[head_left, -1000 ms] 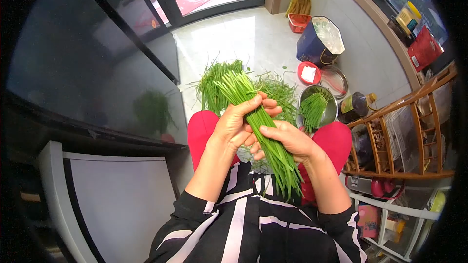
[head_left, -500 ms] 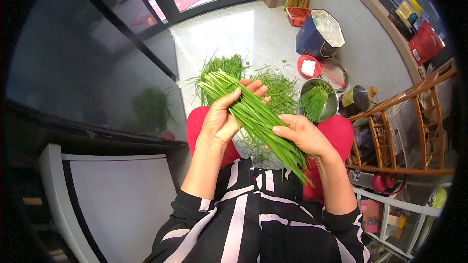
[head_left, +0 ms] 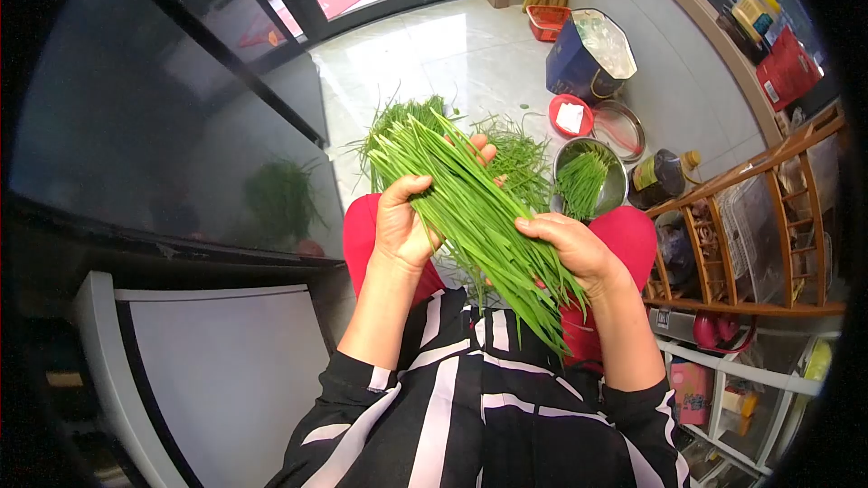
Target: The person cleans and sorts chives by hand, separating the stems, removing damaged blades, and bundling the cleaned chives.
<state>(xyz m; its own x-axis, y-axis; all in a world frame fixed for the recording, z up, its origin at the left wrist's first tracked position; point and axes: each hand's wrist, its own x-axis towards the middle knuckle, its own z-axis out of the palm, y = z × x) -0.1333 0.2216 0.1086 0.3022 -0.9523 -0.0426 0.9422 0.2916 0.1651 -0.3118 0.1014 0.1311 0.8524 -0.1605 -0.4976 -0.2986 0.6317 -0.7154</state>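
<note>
A loose bunch of garlic chives (head_left: 470,217) lies slantwise across both my hands, pale cut ends up to the left and leafy tips down to the right. My left hand (head_left: 407,217) cups the upper part, thumb on top and fingertips showing past the far side. Around the lower part, my right hand (head_left: 574,248) has its thumb over the leaves; its other fingers are mostly hidden beneath. Behind the bunch, a pile of chives (head_left: 402,122) sits on the floor beside scattered loose blades (head_left: 515,158). More trimmed chives (head_left: 583,183) rest in a steel bowl (head_left: 618,183).
A red bowl (head_left: 562,116) with something white in it and a round steel dish (head_left: 630,123) stand behind the bowl. A dark bottle (head_left: 660,181) and a wooden rack (head_left: 714,258) are at right. A blue bag (head_left: 571,63) stands farther back; a dark glossy cabinet (head_left: 181,126) is at left.
The bunch has fanned out wider between my hands, with some stalks now standing apart at the upper end. My left thumb has shifted left and down. The view has shifted slightly.
</note>
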